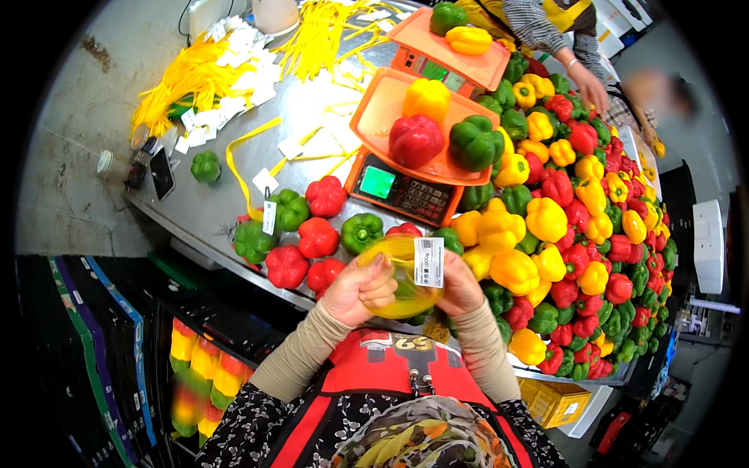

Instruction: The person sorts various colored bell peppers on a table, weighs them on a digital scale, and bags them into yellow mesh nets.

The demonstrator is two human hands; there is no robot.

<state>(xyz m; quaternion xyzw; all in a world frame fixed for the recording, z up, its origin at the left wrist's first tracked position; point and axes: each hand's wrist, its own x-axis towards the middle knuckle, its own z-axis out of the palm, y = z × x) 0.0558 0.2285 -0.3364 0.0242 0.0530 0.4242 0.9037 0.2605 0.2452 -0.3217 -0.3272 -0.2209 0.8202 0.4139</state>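
A yellow mesh net bag is held up between my two hands in front of my apron, its mesh spread wide. My left hand has its fingers curled around the left edge of the mesh. On the other side, my right hand grips the bag, partly hidden behind a white printed tag that bears writing. Just beyond the bag stands an orange digital scale. Its orange tray carries a red bell pepper, a yellow bell pepper and a green bell pepper.
Red and green peppers lie left of the scale on the metal table. A large pepper heap fills the right. Yellow nets with tags, a phone and a second scale stand farther back. Another person's hand touches the heap.
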